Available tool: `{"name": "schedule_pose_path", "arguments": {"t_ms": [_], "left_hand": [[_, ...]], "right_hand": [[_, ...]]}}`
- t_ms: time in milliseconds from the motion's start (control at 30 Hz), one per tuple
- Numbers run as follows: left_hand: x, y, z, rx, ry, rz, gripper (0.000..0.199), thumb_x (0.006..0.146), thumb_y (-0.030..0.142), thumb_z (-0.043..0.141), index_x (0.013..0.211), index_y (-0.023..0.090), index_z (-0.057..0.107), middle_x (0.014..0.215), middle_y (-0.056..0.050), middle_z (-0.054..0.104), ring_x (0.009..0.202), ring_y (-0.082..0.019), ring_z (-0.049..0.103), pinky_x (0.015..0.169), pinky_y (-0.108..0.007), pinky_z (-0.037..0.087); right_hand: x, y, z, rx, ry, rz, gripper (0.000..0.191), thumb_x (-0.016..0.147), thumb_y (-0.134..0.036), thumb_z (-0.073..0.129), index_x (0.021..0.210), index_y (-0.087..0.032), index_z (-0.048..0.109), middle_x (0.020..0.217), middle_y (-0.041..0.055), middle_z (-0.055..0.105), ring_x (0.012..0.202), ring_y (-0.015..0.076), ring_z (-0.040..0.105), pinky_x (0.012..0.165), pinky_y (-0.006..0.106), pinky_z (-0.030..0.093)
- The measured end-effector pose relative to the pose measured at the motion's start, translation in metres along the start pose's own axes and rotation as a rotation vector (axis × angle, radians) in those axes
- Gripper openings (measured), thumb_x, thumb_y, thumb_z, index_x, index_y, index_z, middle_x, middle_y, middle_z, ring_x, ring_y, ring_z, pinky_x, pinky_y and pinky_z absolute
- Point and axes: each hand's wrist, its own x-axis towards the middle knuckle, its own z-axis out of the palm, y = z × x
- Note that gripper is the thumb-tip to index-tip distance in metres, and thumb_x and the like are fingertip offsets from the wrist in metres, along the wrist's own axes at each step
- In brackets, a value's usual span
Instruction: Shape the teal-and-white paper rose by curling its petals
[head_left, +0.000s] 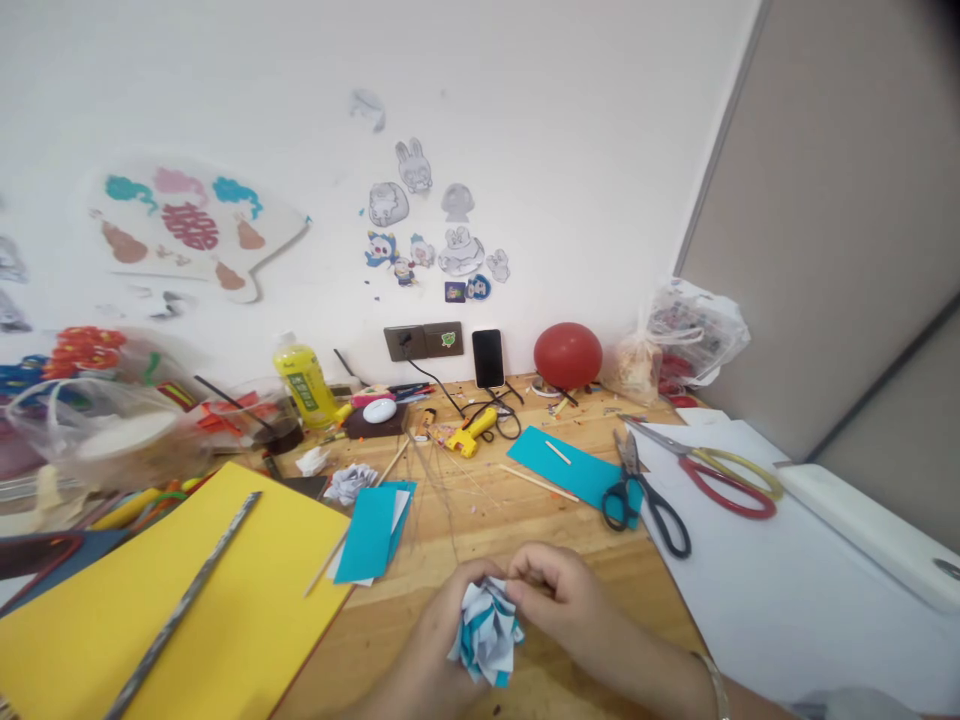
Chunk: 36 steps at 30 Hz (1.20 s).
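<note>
A paper flower (489, 632) with ruffled white and blue petals sits in my left hand (442, 625), whose fingers wrap around it from the left and behind. My right hand (555, 590) is closed, its thumb and forefinger pinching at the flower's upper right edge. Beyond the hands, blue paper pieces (367, 540) overlap white ones on the wood table (465, 535). A crumpled white paper flower (351, 484) lies just behind them. To the right, black-handled scissors (637, 490) rest partly on a blue paper strip (536, 460).
Yellow card (225, 590) with a grey patterned strip (187, 600) covers the left. White sheets (787, 590) and red-and-yellow scissors (724, 480) lie right. A yellow glue gun (474, 434), phone (488, 358), red balloon (568, 355) and yellow bottle (306, 385) stand along the wall.
</note>
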Motion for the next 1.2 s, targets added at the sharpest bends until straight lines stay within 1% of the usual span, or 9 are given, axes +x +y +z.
{"name": "schedule_pose_path", "arguments": {"t_ms": [200,400,533,667,767,833,900,1067,1200], "left_hand": [[-0.002,-0.016,-0.004,0.143,0.076,0.092,0.063,0.060,0.008,0.060,0.119,0.022,0.043,0.101,-0.006,0.062,0.090,-0.023,0.059,0.078,-0.034,0.049],[0.001,-0.008,-0.009,0.226,0.045,0.161,0.043,0.064,0.012,0.059,0.105,0.022,0.056,0.088,-0.005,0.064,0.082,-0.022,0.060,0.075,-0.034,0.049],[-0.001,-0.002,-0.005,0.061,0.076,0.072,0.058,0.064,0.009,0.058,0.117,0.023,0.042,0.098,-0.007,0.060,0.089,-0.023,0.059,0.079,-0.037,0.048],[0.000,0.013,-0.005,-0.266,-0.091,-0.041,0.078,0.058,0.013,0.068,0.124,0.025,0.028,0.122,-0.013,0.048,0.102,-0.027,0.056,0.071,-0.032,0.053],[0.003,0.023,-0.007,-0.312,-0.053,-0.048,0.054,0.070,0.016,0.059,0.117,0.024,0.034,0.118,-0.012,0.052,0.109,-0.025,0.053,0.083,-0.035,0.049],[0.004,0.026,-0.008,-0.278,0.000,-0.043,0.040,0.075,0.016,0.053,0.112,0.023,0.038,0.110,-0.010,0.056,0.105,-0.023,0.056,0.085,-0.035,0.049],[0.005,0.024,-0.008,-0.191,0.058,-0.026,0.038,0.076,0.013,0.051,0.110,0.022,0.040,0.108,-0.010,0.056,0.105,-0.023,0.055,0.084,-0.034,0.049],[0.001,0.019,-0.009,0.101,0.207,0.144,0.043,0.074,0.007,0.046,0.113,0.024,0.039,0.112,-0.009,0.053,0.109,-0.022,0.051,0.091,-0.036,0.045],[0.000,0.023,-0.008,0.212,0.214,0.223,0.049,0.067,0.004,0.048,0.112,0.024,0.041,0.108,-0.008,0.055,0.104,-0.023,0.054,0.084,-0.034,0.049]], "right_hand": [[-0.001,0.004,-0.009,-0.086,0.017,-0.097,0.007,0.073,-0.024,0.057,0.076,-0.017,0.057,0.072,0.0003,0.060,0.068,0.0142,0.057,0.060,0.021,0.043],[-0.003,0.002,-0.014,-0.425,-0.036,-0.343,0.018,0.079,-0.025,0.052,0.066,-0.017,0.062,0.062,0.0012,0.065,0.058,0.0127,0.057,0.055,0.021,0.039],[-0.003,0.004,-0.016,-0.600,0.066,-0.402,0.023,0.083,-0.025,0.046,0.068,-0.018,0.063,0.060,0.0025,0.065,0.056,0.0142,0.057,0.053,0.022,0.036],[-0.002,0.011,-0.017,-0.678,0.206,-0.387,0.023,0.082,-0.022,0.043,0.072,-0.018,0.064,0.062,0.0035,0.066,0.056,0.0149,0.057,0.052,0.024,0.034],[-0.003,0.016,-0.013,-0.726,0.210,-0.405,0.023,0.083,-0.023,0.044,0.071,-0.019,0.063,0.060,0.0030,0.064,0.055,0.0148,0.055,0.053,0.024,0.033],[-0.005,0.018,-0.009,-0.745,0.210,-0.412,0.024,0.084,-0.024,0.044,0.070,-0.020,0.062,0.059,0.0025,0.063,0.056,0.0146,0.054,0.053,0.024,0.032],[-0.006,0.020,-0.004,-0.740,0.216,-0.405,0.025,0.085,-0.026,0.044,0.068,-0.021,0.062,0.058,0.0018,0.061,0.055,0.0142,0.052,0.054,0.024,0.031],[-0.006,0.020,0.004,-0.749,0.211,-0.406,0.028,0.085,-0.028,0.045,0.062,-0.021,0.059,0.051,0.0002,0.055,0.050,0.0135,0.048,0.051,0.024,0.029],[-0.007,0.020,0.006,-0.772,0.213,-0.430,0.026,0.083,-0.028,0.047,0.060,-0.021,0.058,0.050,0.0001,0.055,0.050,0.0136,0.047,0.050,0.024,0.029]]}}
